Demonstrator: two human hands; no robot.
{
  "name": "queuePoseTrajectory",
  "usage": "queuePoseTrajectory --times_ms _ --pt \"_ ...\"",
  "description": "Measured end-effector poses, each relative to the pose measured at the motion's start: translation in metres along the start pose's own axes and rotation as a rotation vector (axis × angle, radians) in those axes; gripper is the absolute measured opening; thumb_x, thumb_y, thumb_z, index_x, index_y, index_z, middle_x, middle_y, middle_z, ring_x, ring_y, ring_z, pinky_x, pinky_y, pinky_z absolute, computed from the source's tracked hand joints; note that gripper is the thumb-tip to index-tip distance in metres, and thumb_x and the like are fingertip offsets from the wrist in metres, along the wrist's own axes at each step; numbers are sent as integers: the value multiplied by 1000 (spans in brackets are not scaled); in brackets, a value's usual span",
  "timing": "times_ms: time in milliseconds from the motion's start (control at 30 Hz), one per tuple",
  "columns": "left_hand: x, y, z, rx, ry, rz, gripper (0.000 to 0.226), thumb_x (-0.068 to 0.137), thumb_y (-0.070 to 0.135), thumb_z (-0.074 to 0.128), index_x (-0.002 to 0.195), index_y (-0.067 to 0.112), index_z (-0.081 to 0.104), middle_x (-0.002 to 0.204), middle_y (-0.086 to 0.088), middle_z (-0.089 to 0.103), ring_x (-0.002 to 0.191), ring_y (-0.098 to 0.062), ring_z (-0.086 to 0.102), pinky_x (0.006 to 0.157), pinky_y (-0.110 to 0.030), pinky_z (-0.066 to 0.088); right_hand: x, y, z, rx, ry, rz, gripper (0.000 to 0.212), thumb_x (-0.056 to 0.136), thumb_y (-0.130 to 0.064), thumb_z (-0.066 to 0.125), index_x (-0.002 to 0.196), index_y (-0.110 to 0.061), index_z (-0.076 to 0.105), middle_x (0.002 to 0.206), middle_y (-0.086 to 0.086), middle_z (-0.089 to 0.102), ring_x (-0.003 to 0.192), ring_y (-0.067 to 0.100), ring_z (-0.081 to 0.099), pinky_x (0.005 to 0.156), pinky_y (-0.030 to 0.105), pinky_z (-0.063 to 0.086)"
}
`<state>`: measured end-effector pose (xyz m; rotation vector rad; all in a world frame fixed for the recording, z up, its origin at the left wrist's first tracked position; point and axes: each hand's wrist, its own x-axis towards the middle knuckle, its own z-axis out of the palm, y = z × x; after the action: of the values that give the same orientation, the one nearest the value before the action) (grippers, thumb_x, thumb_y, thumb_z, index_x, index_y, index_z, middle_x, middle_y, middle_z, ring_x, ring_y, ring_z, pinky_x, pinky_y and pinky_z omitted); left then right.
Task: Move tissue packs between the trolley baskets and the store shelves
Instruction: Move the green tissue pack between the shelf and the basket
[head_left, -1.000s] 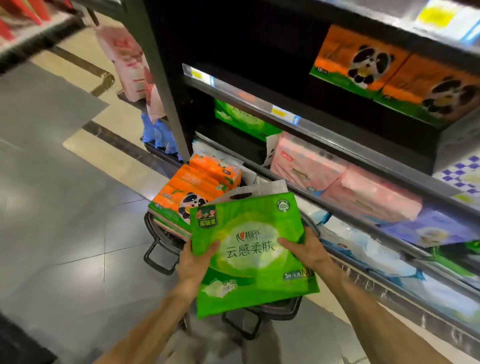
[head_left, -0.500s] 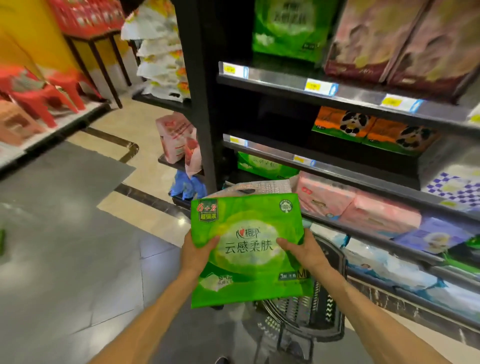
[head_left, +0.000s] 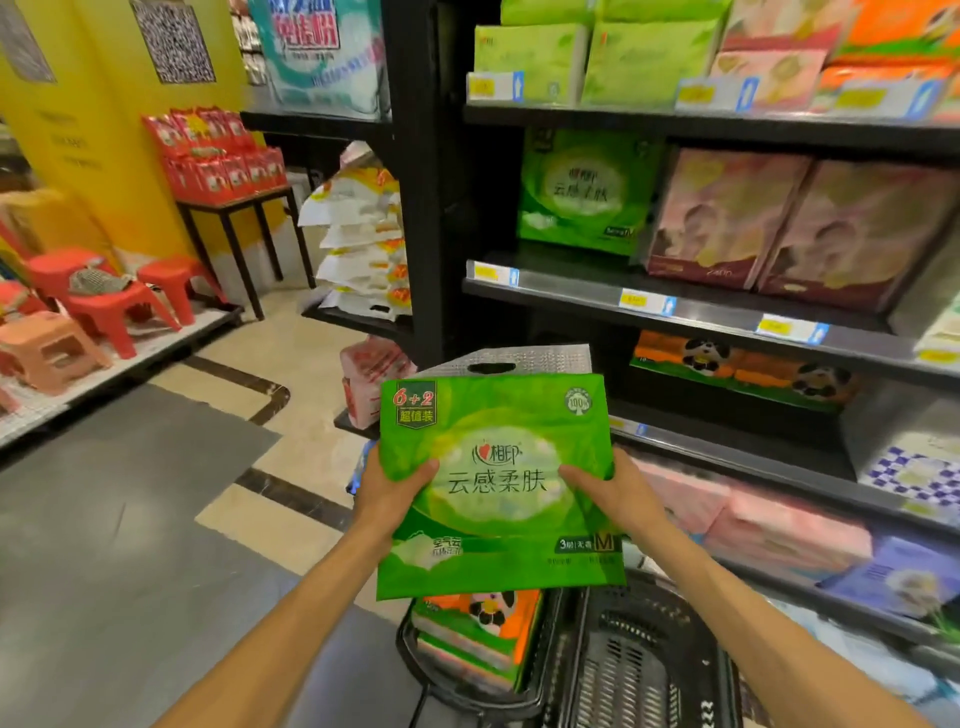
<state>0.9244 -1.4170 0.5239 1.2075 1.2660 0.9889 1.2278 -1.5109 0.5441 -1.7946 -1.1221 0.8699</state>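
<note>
Black store shelves (head_left: 675, 306) fill the view from 12 to 3 o'clock, with a matching green pack (head_left: 584, 192) beside maroon packs (head_left: 727, 218). At 6 o'clock a black trolley basket (head_left: 639, 670) holds orange panda tissue packs (head_left: 483, 623). Above it, the green tissue pack (head_left: 493, 483) is gripped at both side edges: left hand (head_left: 392, 493) thumb on its face at 9 o'clock, right hand (head_left: 615, 493) thumb at 3 o'clock, the other fingers hidden behind.

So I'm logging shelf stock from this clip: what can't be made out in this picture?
Head view:
- Price tags: print blurred, unreadable.
- Trolley basket: front cut off by the bottom edge; the green tissue pack hides part of the orange panda packs inside.
- Fingers of left hand and right hand: behind the pack, only thumbs show.
- Top shelf packs: cut by the top edge.
</note>
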Motion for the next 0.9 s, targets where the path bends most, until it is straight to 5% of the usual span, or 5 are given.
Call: queuePoseTrajectory --times_ms 200,333,467,700,900 --pt "70 53 14 53 -16 119 81 65 56 89 136 34 55 122 9 72 111 -18 70 94 -47 58 63 -38 -13 2 93 -56 55 85 -45 78 128 -20 54 108 -7 70 92 13 70 75 32 58" --pt "113 102 33 147 4 217 63 85 29 83 139 19 52 110 21 57 99 -3 63 81 -24 53 107 -69 -32 -61 169 -113 64 84 -53 76 135 -22 51 113 -8 67 98 14 68 81 34 54" --pt "161 144 48 208 26 267 60 87 35 80 136 24 48 106 16 55 85 20 47 69 -3 38 148 -102 -56 -141 230 -152 69 82 -67 70 137 -30 51 117 -9 67 104 17 66 91 42 54" --pt "238 203 75 337 11 355 88 62 89 67 128 33 55 114 13 68 105 -15 66 92 -43 55 196 -148 -96 -264 357 -183 69 81 -76 62 129 -26 57 117 -2 71 104 24 67 87 44 54" --pt "301 239 108 281 -148 417 68 77 73 72 128 31 58 114 12 69 105 -13 67 93 -40 55 230 -173 -120 -324 450 -109 71 78 -83 56 118 -24 62 110 1 71 101 29 67 91 50 54"
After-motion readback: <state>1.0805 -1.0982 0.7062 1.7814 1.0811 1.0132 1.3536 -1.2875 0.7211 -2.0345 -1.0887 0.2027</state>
